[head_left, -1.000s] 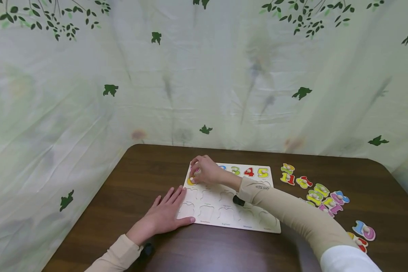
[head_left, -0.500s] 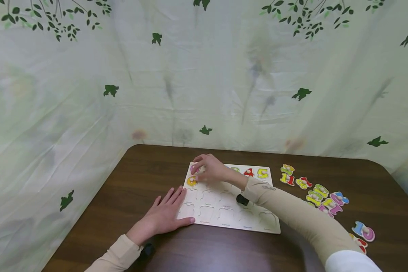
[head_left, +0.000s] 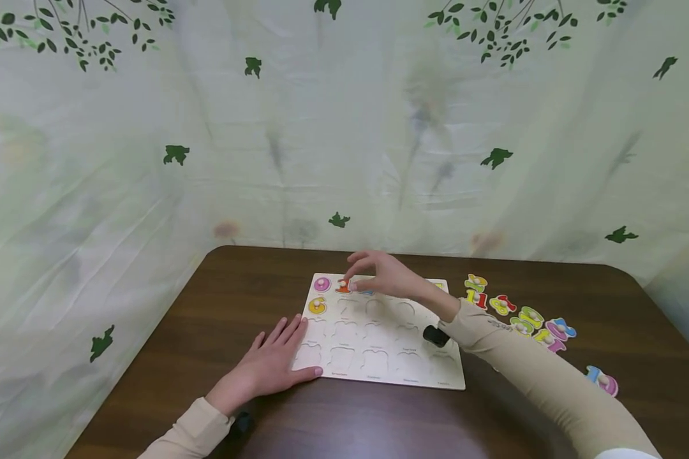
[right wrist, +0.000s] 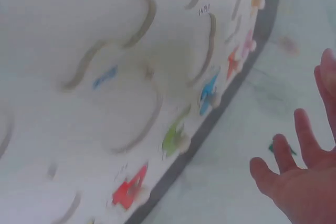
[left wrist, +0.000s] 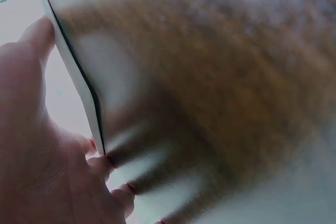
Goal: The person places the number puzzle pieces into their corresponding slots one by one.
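Note:
A white number puzzle board [head_left: 350,366] lies on the table, printed with outlined recesses. My left hand [head_left: 272,363] rests at its left side, fingers spread and thumb at the lower left corner; in the left wrist view, its fingertips meet the board's edge [left wrist: 84,93]. My right hand [head_left: 387,274] hovers over the top row, fingers spread and holding nothing. A purple 0 [head_left: 322,284], an orange-red 1 [head_left: 343,286] and a yellow 6 [head_left: 318,306] sit in the board. The right wrist view shows a blue 2 [right wrist: 207,98], green 3 [right wrist: 172,141] and red 4 [right wrist: 127,190] beside each other.
Several loose two-digit number pieces [head_left: 529,317] with knobs lie right of the board. Farther toward the front right is a blue and purple piece [head_left: 603,381]. My right forearm crosses in front of some pieces. A patterned curtain [head_left: 379,159] hangs behind the brown table [head_left: 252,274].
My right hand has drawn back from the yellow 6, moving right and rising over the top row, so the 0 and 1 now show. The left hand stays at the board.

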Tool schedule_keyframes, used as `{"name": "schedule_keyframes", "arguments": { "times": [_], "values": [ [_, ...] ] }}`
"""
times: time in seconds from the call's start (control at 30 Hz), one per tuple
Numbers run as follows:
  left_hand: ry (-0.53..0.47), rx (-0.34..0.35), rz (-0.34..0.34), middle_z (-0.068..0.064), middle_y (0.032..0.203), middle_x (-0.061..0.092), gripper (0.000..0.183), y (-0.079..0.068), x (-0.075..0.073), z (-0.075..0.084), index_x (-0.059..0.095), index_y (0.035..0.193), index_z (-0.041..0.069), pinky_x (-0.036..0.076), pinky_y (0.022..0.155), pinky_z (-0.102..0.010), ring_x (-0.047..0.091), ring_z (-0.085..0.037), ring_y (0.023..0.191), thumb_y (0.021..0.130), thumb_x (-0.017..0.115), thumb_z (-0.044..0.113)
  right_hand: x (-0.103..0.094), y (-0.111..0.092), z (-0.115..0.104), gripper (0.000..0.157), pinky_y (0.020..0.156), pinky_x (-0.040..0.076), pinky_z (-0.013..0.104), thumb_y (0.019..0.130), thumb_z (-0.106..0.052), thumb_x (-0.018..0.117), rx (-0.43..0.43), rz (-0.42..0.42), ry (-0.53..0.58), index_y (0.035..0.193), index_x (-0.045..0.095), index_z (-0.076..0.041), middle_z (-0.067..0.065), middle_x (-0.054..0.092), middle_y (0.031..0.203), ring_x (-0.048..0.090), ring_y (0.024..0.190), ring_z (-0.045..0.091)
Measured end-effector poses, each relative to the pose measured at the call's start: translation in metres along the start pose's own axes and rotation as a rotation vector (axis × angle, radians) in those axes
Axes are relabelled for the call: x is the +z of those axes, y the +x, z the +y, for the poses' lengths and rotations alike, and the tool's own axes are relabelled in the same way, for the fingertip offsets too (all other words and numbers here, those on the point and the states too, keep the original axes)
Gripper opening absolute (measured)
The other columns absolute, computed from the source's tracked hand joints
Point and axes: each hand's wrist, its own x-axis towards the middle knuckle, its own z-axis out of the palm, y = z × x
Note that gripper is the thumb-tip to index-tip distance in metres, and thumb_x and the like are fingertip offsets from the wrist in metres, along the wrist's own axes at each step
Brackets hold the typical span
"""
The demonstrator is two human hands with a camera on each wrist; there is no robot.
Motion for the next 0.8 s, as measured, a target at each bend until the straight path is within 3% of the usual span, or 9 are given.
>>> {"name": "schedule_keyframes", "arguments": {
  "times": [0.17, 0.37, 0.43, 0.8],
  "values": [
    [0.006, -0.003, -0.001, -0.009, 0.163, 0.017, 0.106, 0.000, -0.001, 0.002, 0.022, 0.158, 0.011, 0.013, 0.110, -0.067, 0.012, -0.035, 0.148, 0.081, 0.054, 0.077, -0.025, -0.027, 0.000, 0.017, 0.097, 0.044, 0.042, 0.088, -0.019, 0.076, 0.009, 0.007, 0.015, 0.105, 0.076, -0.020, 0.001, 0.053, 0.139, 0.044, 0.131, 0.022],
    [0.007, 0.010, 0.008, -0.011, 0.163, 0.017, 0.107, 0.002, 0.001, 0.001, 0.022, 0.158, 0.009, 0.013, 0.110, -0.068, 0.012, -0.036, 0.148, 0.081, 0.053, 0.078, -0.047, -0.061, 0.006, 0.017, 0.097, 0.043, 0.044, 0.087, -0.022, 0.078, 0.049, 0.068, 0.022, 0.103, 0.076, -0.023, -0.001, 0.054, 0.138, 0.043, 0.132, 0.022],
    [0.006, 0.015, 0.012, -0.011, 0.163, 0.017, 0.108, 0.003, 0.003, -0.001, 0.022, 0.157, 0.009, 0.012, 0.110, -0.068, 0.012, -0.036, 0.148, 0.081, 0.053, 0.079, -0.052, -0.073, 0.008, 0.017, 0.101, 0.040, 0.046, 0.086, -0.023, 0.078, 0.049, 0.086, 0.013, 0.102, 0.076, -0.024, 0.001, 0.054, 0.138, 0.043, 0.133, 0.023],
    [-0.015, 0.036, 0.027, -0.011, 0.163, 0.016, 0.112, 0.003, 0.005, -0.003, 0.019, 0.158, 0.009, 0.010, 0.110, -0.068, 0.010, -0.036, 0.148, 0.079, 0.048, 0.083, -0.070, -0.150, 0.023, 0.017, 0.090, 0.046, 0.050, 0.085, -0.026, 0.079, 0.128, 0.135, -0.051, 0.100, 0.075, -0.032, 0.003, 0.055, 0.138, 0.047, 0.127, 0.028]
  ]
}}
